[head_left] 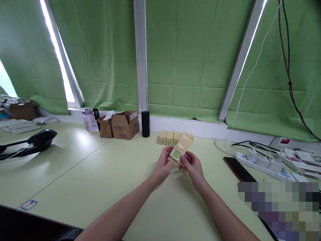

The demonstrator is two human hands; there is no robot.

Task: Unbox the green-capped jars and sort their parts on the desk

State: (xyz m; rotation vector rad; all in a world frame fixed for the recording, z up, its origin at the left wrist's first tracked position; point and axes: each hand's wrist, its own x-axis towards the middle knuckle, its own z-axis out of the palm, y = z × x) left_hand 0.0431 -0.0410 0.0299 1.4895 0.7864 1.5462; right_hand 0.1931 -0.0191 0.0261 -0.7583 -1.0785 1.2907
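Note:
Both my hands hold one small tan carton with a green square label, lifted a little above the pale green table. My left hand grips its lower left side with curled fingers. My right hand pinches its lower right side. Just beyond the carton, a row of several matching tan boxes stands near the back of the table.
Two open cardboard boxes, a clear bottle and a black cylinder stand at the back. A black device lies at left. A dark phone, a power strip and cables lie at right.

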